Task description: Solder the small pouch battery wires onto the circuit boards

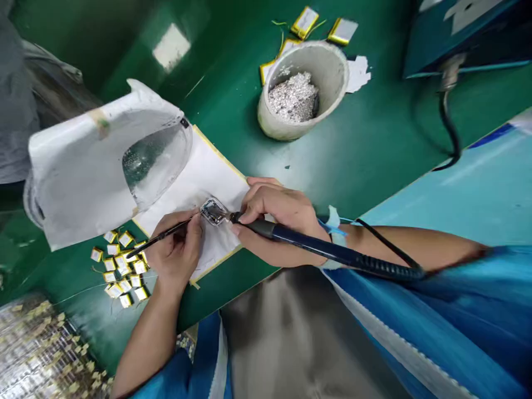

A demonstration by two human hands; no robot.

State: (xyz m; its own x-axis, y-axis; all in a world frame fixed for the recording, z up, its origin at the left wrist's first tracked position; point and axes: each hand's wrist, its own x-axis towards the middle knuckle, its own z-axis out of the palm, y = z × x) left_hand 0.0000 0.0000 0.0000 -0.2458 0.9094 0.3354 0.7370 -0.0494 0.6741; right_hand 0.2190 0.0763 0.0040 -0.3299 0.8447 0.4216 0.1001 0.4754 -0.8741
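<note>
The left hand [177,252] sits at lower centre, its fingers closed around a thin black-handled tool [160,237], whose fine end reaches a small silvery metal piece [214,212]. The right hand [278,216] has its fingers wrapped around the dark blue handle of a soldering iron [316,244], with the index finger lying along the top. The iron's tip meets the same piece, though the contact point is hard to make out. The piece lies on a white sheet [199,188] with yellow edges, and its exact shape is unclear.

A white shield with a clear window [95,166] partly covers the sheet at left. Yellow-edged pouch cells [122,266] lie clustered just beside the left hand on the green bench [366,133]. At upper centre, a grey pot [328,72] holds silvery scraps [293,97], with more pouch cells [305,22] behind it. A blue machine [465,39] is cut off at upper right. A blurred heap [37,354] at lower left is hard to identify.
</note>
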